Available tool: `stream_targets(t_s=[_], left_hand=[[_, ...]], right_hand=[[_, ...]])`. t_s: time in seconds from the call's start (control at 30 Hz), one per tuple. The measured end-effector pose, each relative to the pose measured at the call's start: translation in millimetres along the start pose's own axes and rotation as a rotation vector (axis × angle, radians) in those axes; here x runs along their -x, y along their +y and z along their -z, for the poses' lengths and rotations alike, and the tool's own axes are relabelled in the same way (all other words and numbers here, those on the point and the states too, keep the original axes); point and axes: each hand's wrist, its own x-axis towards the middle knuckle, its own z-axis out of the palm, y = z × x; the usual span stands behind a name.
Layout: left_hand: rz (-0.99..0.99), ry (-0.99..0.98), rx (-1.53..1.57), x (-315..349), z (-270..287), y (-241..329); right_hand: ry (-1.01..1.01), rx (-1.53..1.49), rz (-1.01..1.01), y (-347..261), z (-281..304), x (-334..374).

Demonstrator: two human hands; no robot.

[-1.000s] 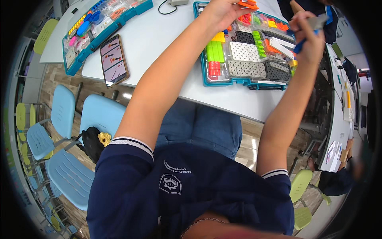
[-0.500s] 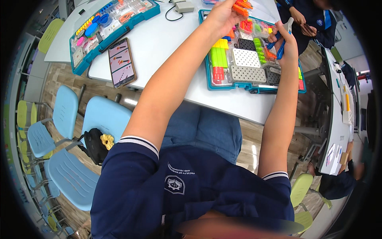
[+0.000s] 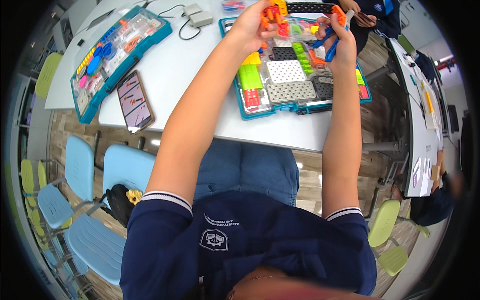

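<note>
My left hand [image 3: 250,29] is closed around orange and yellow plastic building parts [image 3: 273,12] at the top of the view. A black perforated beam [image 3: 309,7] runs from these parts toward my right hand. In my right hand [image 3: 344,46] is a pliers-like tool with blue handles [image 3: 330,46] and a grey tip. An orange piece [image 3: 341,16] sits at the beam's right end, beside the tool's tip; whether the tip grips it I cannot tell. Below both hands lies an open teal parts case [image 3: 243,111] with green, red, white, grey and black building parts in compartments.
Left on the white table [image 3: 200,100] are a second teal case [image 3: 86,114], a phone [image 3: 136,102] with a lit picture of parts, and a grey box with a cable [image 3: 201,19]. Another person [image 3: 380,15] stands beyond the right corner. Blue chairs [image 3: 127,162] stand at left.
The view has shifted, so the table items sit further left. The black beam and the orange piece at its right end now show between my hands, near the tool's tip.
</note>
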Motion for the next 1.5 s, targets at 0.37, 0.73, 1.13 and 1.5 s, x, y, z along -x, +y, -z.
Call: stream_targets(t_s=[0.37,0.73,1.13,1.5], left_hand=[[-0.156,0.451,-0.174,-0.5,-11.0,-0.3],[-0.116,0.588,-0.331,0.7,-30.2,-2.4],[-0.112,0.547,-0.413,-2.2,-25.7,0.5],[-0.198,0.401,-0.488,-1.7,-22.9,-0.3]], right_hand=[[0.167,0.044,0.111,-2.4,4.5,-2.4],[0.046,-0.083,-0.039,-7.8,7.1,-1.0],[0.210,-0.026,-0.013,-13.6,15.5,-3.3],[0.220,-0.097,0.043,-16.5,19.3,-3.6]])
